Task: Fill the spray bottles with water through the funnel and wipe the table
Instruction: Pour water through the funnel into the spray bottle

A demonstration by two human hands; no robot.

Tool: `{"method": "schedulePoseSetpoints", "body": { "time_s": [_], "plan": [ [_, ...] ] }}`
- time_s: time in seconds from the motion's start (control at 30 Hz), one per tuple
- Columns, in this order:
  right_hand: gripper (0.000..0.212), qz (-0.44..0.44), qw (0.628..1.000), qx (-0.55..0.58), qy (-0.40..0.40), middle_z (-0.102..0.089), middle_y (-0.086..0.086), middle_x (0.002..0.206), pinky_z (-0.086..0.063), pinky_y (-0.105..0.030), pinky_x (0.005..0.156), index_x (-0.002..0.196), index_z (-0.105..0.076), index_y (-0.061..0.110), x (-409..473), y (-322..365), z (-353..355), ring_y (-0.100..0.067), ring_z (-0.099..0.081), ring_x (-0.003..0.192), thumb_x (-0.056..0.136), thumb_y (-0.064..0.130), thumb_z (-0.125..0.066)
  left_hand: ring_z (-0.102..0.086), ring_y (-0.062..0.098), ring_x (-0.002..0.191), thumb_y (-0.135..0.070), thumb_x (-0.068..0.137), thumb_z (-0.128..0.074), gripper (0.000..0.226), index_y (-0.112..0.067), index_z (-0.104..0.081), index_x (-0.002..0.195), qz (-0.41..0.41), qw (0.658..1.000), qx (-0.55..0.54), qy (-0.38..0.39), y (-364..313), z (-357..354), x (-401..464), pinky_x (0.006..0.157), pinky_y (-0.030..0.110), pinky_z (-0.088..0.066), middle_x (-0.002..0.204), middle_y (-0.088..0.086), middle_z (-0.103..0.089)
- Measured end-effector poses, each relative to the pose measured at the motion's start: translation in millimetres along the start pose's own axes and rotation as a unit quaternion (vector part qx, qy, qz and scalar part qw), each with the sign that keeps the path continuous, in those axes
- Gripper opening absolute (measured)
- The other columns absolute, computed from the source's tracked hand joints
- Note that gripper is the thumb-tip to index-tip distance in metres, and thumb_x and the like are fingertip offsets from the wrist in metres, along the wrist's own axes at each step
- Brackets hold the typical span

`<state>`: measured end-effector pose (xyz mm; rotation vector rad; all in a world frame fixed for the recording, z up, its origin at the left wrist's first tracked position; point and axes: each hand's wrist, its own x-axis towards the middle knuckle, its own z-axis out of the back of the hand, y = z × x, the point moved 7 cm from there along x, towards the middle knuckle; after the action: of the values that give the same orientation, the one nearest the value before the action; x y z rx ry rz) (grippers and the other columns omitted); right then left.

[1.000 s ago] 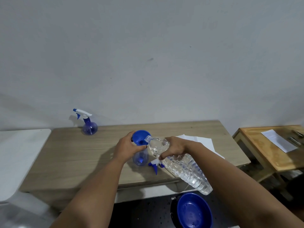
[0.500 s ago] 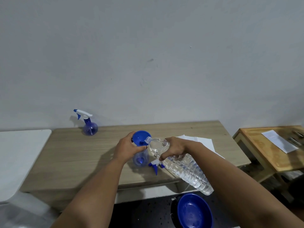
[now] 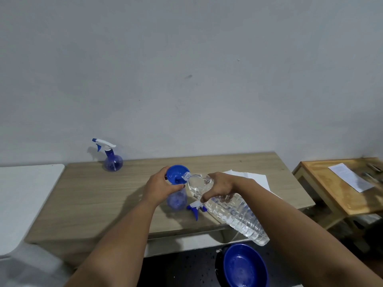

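I am gripping the blue funnel (image 3: 176,174) with my left hand (image 3: 160,186), fingers wrapped around its rim, as it is sitting in the neck of an open spray bottle (image 3: 176,200) near the middle of the counter (image 3: 93,195). My right hand (image 3: 220,186) is clasping the shoulder of a big clear water bottle (image 3: 232,210), which is tilting mouth-down into the funnel while its base is hanging past the front edge of the counter. The loose sprayer head (image 3: 195,209) is lying just beside the open bottle. A second spray bottle (image 3: 113,160) is standing at the back left corner. White paper (image 3: 255,179) is lying toward the right edge.
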<state>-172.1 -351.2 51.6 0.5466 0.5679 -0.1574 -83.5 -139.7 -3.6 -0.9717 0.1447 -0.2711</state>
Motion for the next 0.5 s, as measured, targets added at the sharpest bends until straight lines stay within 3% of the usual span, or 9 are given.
{"method": "schedulePoseSetpoints", "body": {
  "time_s": [0.1,0.2,0.33,0.43,0.5],
  "plan": [
    [0.058,0.009,1.000,0.009,-0.007,-0.064,0.003,0.087,-0.055,-0.019,0.048,0.125,-0.061,0.013,0,0,-1,-0.010,-0.061,0.062,0.080,0.035,-0.090,-0.065,0.003,0.100,-0.048,0.054,-0.092,0.078,-0.036,-0.062,0.125,-0.002,1.000,0.004,-0.001,0,0,0,0.090,0.034,-0.056,0.105,-0.022,-0.070],
    [0.069,0.019,0.999,0.040,-0.015,-0.069,-0.003,0.099,-0.064,-0.038,0.062,0.126,-0.057,0.022,3,-4,-5,-0.018,-0.067,0.069,0.072,0.044,-0.092,-0.064,0.002,0.099,-0.047,0.056,-0.092,0.076,-0.036,-0.062,0.125,-0.002,1.000,0.004,-0.001,-1,1,0,0.089,0.033,-0.056,0.105,-0.021,-0.070],
    [0.070,0.071,0.990,0.096,-0.074,-0.071,-0.003,0.090,-0.061,-0.036,0.064,0.128,-0.053,0.025,4,-13,-5,-0.017,-0.068,0.068,0.071,0.039,-0.092,-0.064,0.002,0.098,-0.046,0.056,-0.093,0.070,-0.040,-0.062,0.119,-0.006,1.000,0.008,0.003,-3,1,0,0.089,0.032,-0.054,0.101,-0.024,-0.069],
    [0.068,0.102,0.973,0.156,-0.136,-0.074,-0.001,0.100,-0.058,-0.022,0.073,0.127,-0.056,0.030,0,-24,-1,-0.008,-0.071,0.079,0.071,0.036,-0.095,-0.064,0.003,0.099,-0.047,0.056,-0.093,0.073,-0.039,-0.062,0.121,-0.006,1.000,0.011,0.000,-3,1,0,0.089,0.032,-0.055,0.103,-0.023,-0.069],
    [0.067,0.112,0.956,0.202,-0.182,-0.073,0.002,0.106,-0.059,-0.027,0.081,0.123,-0.058,0.034,0,-35,6,-0.008,-0.072,0.088,0.069,0.036,-0.097,-0.064,0.002,0.099,-0.049,0.055,-0.093,0.073,-0.039,-0.063,0.120,-0.005,1.000,0.008,-0.001,-3,1,0,0.090,0.033,-0.055,0.103,-0.023,-0.070]
  ]
}}
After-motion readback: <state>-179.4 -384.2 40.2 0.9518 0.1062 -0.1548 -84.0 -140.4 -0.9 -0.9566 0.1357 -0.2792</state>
